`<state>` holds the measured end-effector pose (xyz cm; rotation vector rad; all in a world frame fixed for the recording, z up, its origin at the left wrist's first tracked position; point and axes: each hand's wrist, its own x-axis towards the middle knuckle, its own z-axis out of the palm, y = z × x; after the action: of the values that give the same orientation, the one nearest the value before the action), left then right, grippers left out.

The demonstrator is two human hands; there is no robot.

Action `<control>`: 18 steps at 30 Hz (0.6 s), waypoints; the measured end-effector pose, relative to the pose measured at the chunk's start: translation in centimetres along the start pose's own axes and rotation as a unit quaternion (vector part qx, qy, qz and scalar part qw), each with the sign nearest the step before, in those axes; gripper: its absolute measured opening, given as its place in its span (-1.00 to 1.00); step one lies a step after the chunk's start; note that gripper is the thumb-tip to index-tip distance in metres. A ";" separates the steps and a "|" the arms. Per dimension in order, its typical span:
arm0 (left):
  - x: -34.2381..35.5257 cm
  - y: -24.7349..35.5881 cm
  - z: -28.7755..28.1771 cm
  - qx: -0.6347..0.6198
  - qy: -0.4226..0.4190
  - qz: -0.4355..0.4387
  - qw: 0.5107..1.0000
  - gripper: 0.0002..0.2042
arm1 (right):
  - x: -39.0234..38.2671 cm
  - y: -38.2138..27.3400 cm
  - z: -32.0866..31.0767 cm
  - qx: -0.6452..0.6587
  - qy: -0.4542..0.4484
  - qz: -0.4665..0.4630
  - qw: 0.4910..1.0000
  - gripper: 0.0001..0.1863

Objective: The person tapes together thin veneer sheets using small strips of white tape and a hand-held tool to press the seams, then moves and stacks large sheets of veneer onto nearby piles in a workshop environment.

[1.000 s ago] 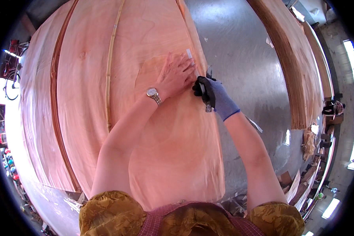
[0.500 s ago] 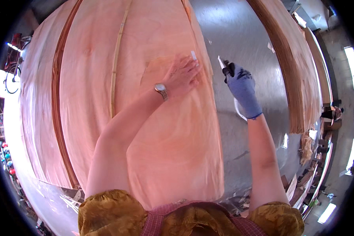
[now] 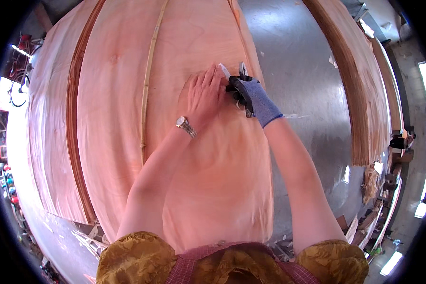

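Observation:
My bare left hand (image 3: 206,94), with a wristwatch (image 3: 185,126) on its wrist, lies flat, fingers stretched out, on a pinkish wood veneer sheet (image 3: 213,189). Beneath it shows the edge of a darker veneer patch (image 3: 183,94). My right hand (image 3: 253,97), in a blue-grey glove with black fingers, is closed beside the left fingertips, over the sheet's right edge area. From its grip sticks a slim metal-tipped tool (image 3: 242,69), its exact kind unclear. A white strip (image 3: 224,71), like tape, runs from the gloved fingers by the left fingertips.
A thin pale wooden strip (image 3: 149,75) lies lengthwise on the veneer to the left. Further left is a reddish-brown stack edge (image 3: 72,104). A grey metal tabletop (image 3: 307,94) lies right, then another veneer stack (image 3: 348,94). Wood scraps (image 3: 87,236) sit near left.
My right hand has moved left from above the metal surface onto the veneer, bringing the white strip beside my left hand. My left hand has shifted slightly left, its fingers now pointing further away.

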<state>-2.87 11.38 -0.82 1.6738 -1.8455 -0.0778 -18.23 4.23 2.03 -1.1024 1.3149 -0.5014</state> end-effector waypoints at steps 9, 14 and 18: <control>2.0 -1.6 0.6 0.049 -0.069 0.024 0.996 -0.62 | -1.7 -0.3 -0.8 -0.026 0.012 0.029 0.999 -0.73; 1.5 -1.4 0.0 0.017 -0.052 0.040 0.998 -0.63 | -3.3 1.0 -2.3 0.003 0.007 0.043 0.999 -0.72; -0.1 -1.3 0.1 0.102 -0.106 0.101 0.984 -0.59 | -2.9 1.4 -2.2 -0.004 0.002 0.050 0.999 -0.71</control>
<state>-1.81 11.18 -1.47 1.6562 -2.2402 0.0204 -21.39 6.44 2.59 -1.0370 1.3695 -0.4255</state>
